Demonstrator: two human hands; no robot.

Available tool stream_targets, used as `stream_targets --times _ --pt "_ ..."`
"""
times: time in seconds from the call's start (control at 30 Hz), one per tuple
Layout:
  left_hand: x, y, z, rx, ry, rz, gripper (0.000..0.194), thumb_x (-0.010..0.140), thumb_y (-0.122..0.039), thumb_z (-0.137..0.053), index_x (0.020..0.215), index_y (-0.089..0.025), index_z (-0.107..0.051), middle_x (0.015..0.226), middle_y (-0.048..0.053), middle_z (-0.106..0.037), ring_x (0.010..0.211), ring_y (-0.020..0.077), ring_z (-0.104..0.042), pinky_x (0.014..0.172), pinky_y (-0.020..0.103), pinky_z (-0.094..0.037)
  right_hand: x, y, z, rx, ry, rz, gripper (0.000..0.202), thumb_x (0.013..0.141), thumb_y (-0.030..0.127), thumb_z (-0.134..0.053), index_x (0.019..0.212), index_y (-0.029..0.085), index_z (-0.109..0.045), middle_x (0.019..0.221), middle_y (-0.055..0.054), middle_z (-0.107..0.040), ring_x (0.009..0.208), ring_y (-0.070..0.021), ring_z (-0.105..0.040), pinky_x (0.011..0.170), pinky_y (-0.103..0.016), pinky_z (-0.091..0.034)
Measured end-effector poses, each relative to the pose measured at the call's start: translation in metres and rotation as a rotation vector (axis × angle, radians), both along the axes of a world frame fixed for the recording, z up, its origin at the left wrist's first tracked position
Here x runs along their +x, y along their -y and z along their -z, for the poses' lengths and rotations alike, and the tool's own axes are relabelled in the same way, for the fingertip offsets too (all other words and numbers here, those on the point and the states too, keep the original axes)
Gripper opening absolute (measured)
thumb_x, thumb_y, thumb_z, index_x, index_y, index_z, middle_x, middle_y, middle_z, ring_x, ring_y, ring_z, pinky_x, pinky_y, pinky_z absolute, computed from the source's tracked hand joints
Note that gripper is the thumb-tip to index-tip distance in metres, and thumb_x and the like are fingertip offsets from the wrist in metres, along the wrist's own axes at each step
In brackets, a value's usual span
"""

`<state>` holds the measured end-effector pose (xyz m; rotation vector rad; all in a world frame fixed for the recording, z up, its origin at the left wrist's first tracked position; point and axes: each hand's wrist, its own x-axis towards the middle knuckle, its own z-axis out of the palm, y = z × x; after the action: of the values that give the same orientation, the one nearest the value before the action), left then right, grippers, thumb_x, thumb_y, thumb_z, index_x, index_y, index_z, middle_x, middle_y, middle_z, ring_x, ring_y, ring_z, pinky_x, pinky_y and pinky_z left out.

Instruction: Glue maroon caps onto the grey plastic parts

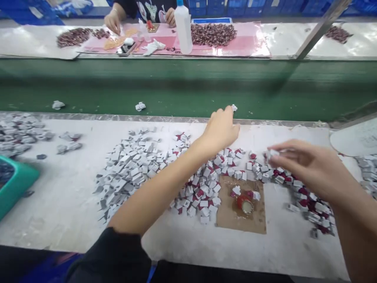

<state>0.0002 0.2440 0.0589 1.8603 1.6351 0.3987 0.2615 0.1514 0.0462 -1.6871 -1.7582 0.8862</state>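
My left hand point(222, 127) stretches over the table's far edge to the green belt. A small white part point(234, 107) lies right at its fingertips; the curled fingers are mostly hidden, so a grip cannot be confirmed. My right hand point(303, 161) pinches a small white plastic block point(273, 154) between thumb and fingers, above the table. Under my left forearm spreads a heap of white-grey blocks point(141, 169), several with dark red bits. A red round container point(245, 204) with a pale top rests on a brown cardboard square point(226, 214), beside two white-and-red pieces.
Two white parts point(140, 106) lie apart on the green belt point(176, 86). A teal bin point(20, 182) stands at left. More blocks point(312, 208) lie at right. Across the belt, a person's hand point(113, 21) works near a white bottle point(184, 31) and dark red piles point(213, 34).
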Motion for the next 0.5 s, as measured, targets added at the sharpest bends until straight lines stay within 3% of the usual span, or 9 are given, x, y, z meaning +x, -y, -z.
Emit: stream_targets --times 0.13,0.2,0.33,0.4,0.5 --pt "-0.066 0.081 -0.012 0.034 -0.002 0.064 0.032 0.113 -0.024 -0.062 0.142 -0.022 -0.077 0.147 0.017 -0.077 0.148 0.0427 -0.065 0.124 0.063 -0.057 0.003 0.081 0.013 -0.015 -0.006 -0.058 0.041 0.102 0.068 -0.084 0.122 0.035 -0.095 0.098 -0.009 -0.084 0.077 -0.0264 -0.082 0.057 -0.033 -0.066" --pt "-0.106 0.101 -0.011 0.017 -0.104 -0.049 0.033 0.112 -0.028 -0.060 0.138 -0.024 -0.080 0.145 0.016 -0.078 0.150 0.0455 -0.062 0.123 0.067 -0.057 0.005 0.112 0.024 -0.044 -0.025 -0.010 0.040 0.102 0.069 -0.083 0.121 0.035 -0.095 0.092 -0.008 -0.083 0.064 -0.0238 -0.078 0.051 -0.032 -0.064" --pt "-0.166 0.103 -0.001 0.008 -0.427 -0.397 0.031 0.105 -0.033 -0.063 0.125 -0.020 -0.083 0.126 0.022 -0.083 0.140 0.0512 -0.065 0.122 0.072 -0.055 0.010 0.151 0.044 -0.025 -0.039 0.142 0.040 0.100 0.072 -0.084 0.109 0.034 -0.092 0.101 -0.009 -0.089 0.071 -0.0288 -0.085 0.058 -0.036 -0.071" --pt "-0.179 0.098 0.003 -0.011 -0.464 -0.435 0.032 0.105 -0.037 -0.062 0.121 -0.017 -0.081 0.119 0.023 -0.084 0.133 0.0507 -0.069 0.119 0.067 -0.058 0.011 0.160 0.053 0.010 -0.008 0.177 0.044 0.098 0.075 -0.084 0.106 0.033 -0.090 0.105 -0.010 -0.091 0.083 -0.0338 -0.090 0.068 -0.040 -0.075" --pt "-0.180 0.093 0.005 -0.066 -0.471 -0.448 0.025 0.102 -0.041 -0.066 0.106 -0.020 -0.078 0.105 0.018 -0.085 0.127 0.0490 -0.073 0.113 0.061 -0.062 0.010 0.164 0.061 0.058 0.069 0.198 0.042 0.102 0.073 -0.080 0.107 0.032 -0.089 0.101 -0.009 -0.091 0.081 -0.0344 -0.089 0.070 -0.044 -0.075"
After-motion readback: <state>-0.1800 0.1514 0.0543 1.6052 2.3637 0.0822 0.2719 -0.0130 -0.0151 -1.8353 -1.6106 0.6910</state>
